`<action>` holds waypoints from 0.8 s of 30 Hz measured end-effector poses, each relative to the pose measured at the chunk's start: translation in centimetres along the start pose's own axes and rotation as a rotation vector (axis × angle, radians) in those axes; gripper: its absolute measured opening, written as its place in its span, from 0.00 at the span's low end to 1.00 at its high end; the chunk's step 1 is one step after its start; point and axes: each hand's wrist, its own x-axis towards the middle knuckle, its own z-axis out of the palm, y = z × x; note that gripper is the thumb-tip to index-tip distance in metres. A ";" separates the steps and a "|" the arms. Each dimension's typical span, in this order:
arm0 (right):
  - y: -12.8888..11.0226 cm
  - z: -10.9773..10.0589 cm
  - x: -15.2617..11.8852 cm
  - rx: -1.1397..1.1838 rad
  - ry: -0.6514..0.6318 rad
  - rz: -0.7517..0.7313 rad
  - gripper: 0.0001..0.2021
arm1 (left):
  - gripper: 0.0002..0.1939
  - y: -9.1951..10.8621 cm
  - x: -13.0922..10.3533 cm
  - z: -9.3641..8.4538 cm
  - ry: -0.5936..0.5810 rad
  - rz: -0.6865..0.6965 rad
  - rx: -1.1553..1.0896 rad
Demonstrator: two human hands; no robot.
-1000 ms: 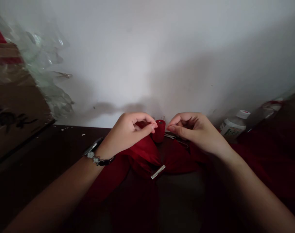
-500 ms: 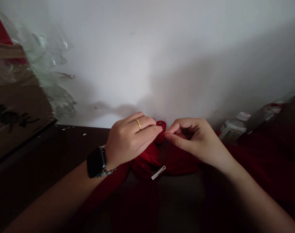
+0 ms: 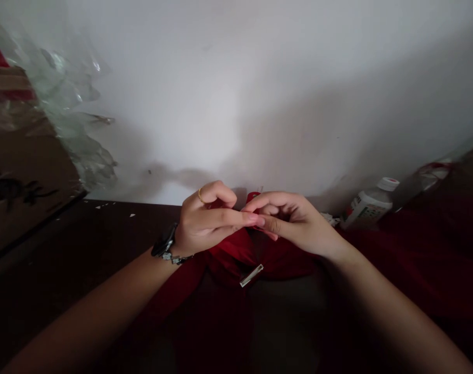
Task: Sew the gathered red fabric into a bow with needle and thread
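Note:
My left hand (image 3: pixel 208 218), with a gold ring and a dark watch at the wrist, and my right hand (image 3: pixel 294 218) meet fingertip to fingertip. Both are closed in a pinch, and whatever they hold is too small or hidden to make out. Just behind the fingers stands a red spool of thread (image 3: pixel 253 196), mostly covered, with thin pin-like pieces at its top. Below the hands lies a red fabric bow (image 3: pixel 236 249). A flat metal clip (image 3: pixel 251 276) rests at its middle.
A cardboard box (image 3: pixel 26 150) with clear plastic wrap (image 3: pixel 84 150) stands at the left. Small white scraps (image 3: pixel 132 215) lie on the dark table (image 3: pixel 115 228). A bottle (image 3: pixel 370 205) leans at the right by more red fabric (image 3: pixel 415 249). A white wall (image 3: pixel 181 104) rises behind.
My left hand has left the spool and turned so its fingertips meet the right hand's. My right hand has moved a little left. The view has shifted slightly.

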 end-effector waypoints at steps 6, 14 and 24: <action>0.1 -0.3 -0.1 0.036 -0.026 0.005 0.06 | 0.02 0.7 0.9 -0.3 -0.043 -0.039 -0.131; 0.6 0.2 0.0 0.172 -0.060 0.035 0.08 | 0.07 1.1 1.3 -0.3 -0.089 -0.189 -0.342; 1.1 0.2 0.2 0.193 -0.025 0.012 0.04 | 0.02 1.1 1.4 -0.3 -0.088 -0.180 -0.229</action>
